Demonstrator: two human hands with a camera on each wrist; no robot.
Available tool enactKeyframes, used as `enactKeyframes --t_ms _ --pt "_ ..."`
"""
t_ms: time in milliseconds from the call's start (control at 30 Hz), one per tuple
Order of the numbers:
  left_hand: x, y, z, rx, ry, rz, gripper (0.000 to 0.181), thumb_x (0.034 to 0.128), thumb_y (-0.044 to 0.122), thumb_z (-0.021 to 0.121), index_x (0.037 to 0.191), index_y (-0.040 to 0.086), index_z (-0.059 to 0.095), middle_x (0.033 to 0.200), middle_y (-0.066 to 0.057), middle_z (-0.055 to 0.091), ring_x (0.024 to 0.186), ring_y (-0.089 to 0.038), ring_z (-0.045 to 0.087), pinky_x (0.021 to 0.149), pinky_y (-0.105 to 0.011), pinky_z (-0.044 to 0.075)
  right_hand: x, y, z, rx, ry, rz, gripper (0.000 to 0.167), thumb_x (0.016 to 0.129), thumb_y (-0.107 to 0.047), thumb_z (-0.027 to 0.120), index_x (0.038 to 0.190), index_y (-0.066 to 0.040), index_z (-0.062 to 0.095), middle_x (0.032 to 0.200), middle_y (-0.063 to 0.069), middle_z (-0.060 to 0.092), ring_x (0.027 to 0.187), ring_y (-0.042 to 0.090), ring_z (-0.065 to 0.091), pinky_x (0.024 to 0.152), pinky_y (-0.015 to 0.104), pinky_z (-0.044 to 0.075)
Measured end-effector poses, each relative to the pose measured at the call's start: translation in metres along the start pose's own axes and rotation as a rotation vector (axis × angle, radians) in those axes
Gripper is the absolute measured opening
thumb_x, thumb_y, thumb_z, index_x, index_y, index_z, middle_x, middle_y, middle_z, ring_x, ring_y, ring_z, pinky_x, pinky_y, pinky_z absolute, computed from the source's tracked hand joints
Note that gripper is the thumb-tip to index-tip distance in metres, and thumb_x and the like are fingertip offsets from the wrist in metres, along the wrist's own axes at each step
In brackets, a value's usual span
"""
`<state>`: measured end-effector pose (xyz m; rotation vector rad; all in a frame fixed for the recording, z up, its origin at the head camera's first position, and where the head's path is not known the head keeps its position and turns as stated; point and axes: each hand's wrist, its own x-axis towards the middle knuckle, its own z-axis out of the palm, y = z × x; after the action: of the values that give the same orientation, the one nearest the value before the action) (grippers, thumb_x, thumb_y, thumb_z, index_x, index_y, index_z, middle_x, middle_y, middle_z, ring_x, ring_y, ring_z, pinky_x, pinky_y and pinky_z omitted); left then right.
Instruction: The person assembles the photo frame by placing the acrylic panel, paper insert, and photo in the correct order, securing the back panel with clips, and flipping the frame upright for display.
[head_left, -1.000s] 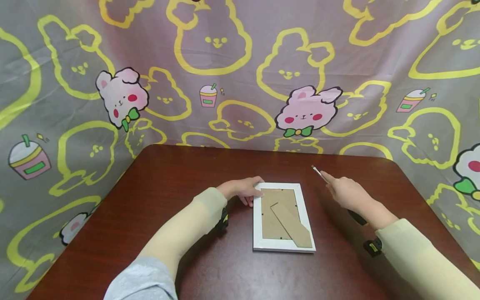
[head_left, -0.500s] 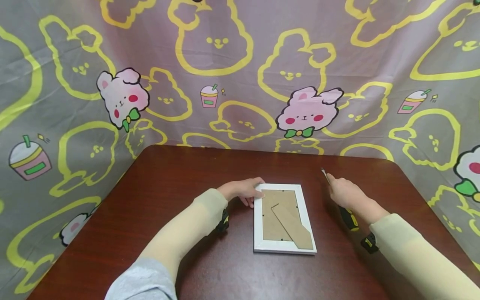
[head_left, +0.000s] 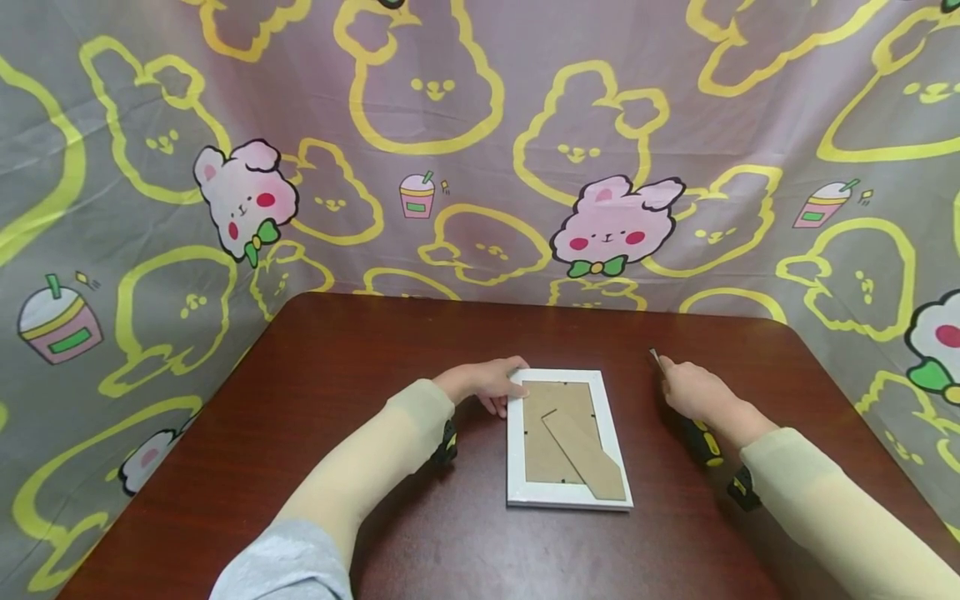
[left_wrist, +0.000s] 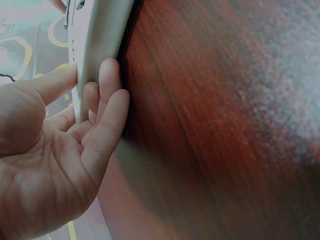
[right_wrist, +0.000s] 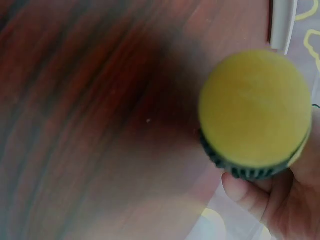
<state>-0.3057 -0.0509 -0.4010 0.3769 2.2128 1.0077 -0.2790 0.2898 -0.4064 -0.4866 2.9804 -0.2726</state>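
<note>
A white picture frame (head_left: 561,442) lies face down on the table, its brown backing board and slanted stand leg upward. Around its far left corner, my left hand (head_left: 491,380) grips it, the thumb on the back face and the fingers against the side. In the left wrist view those fingertips (left_wrist: 110,75) touch the frame's side (left_wrist: 102,45) close to the tabletop. To the right of the frame, my right hand (head_left: 697,392) holds a screwdriver (head_left: 702,442) with a black and yellow handle. Its metal tip points away from me, and its yellow handle end (right_wrist: 255,107) fills much of the right wrist view.
The dark reddish-brown table (head_left: 405,333) has rounded far corners. A grey curtain (head_left: 480,167) printed with yellow outlines and rabbit faces surrounds it at the back and both sides.
My right hand has shifted slightly to the right and nearer with the screwdriver, and more of its yellow and black handle shows. My left hand and the picture frame stay put.
</note>
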Motion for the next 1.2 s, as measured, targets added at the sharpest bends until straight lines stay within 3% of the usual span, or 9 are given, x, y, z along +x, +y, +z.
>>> enactKeyframes --t_ms 567,900,1200 --pt "-0.001 0.001 0.002 0.019 0.006 -0.005 0.041 0.0983 0.016 0.059 0.135 0.011 0.042 0.069 -0.011 0.052 0.053 -0.018 0.06 0.053 -0.03 0.053 0.002 0.002 0.009 -0.097 -0.039 0.026 0.048 0.093 -0.008 0.053 0.131 0.019 0.039 0.064 0.005 0.051 0.053 0.019 0.049 0.048 0.035 0.042" --pt "-0.002 0.0 0.002 0.024 -0.004 0.014 0.042 0.0984 0.017 0.059 0.135 0.01 0.041 0.072 -0.012 0.053 0.055 -0.019 0.062 0.055 -0.031 0.054 0.001 0.006 0.011 -0.1 -0.061 0.011 0.045 0.093 -0.009 0.054 0.126 0.019 0.042 0.072 0.012 0.057 0.061 0.024 0.055 0.052 0.04 0.046" --pt "-0.004 0.001 0.0 0.03 -0.002 0.011 0.042 0.0988 0.018 0.059 0.136 0.01 0.041 0.073 -0.012 0.054 0.057 -0.019 0.062 0.058 -0.032 0.054 0.004 0.005 0.009 -0.082 -0.09 0.027 0.048 0.096 -0.012 0.052 0.13 0.019 0.04 0.068 0.006 0.052 0.054 0.019 0.051 0.05 0.036 0.043"
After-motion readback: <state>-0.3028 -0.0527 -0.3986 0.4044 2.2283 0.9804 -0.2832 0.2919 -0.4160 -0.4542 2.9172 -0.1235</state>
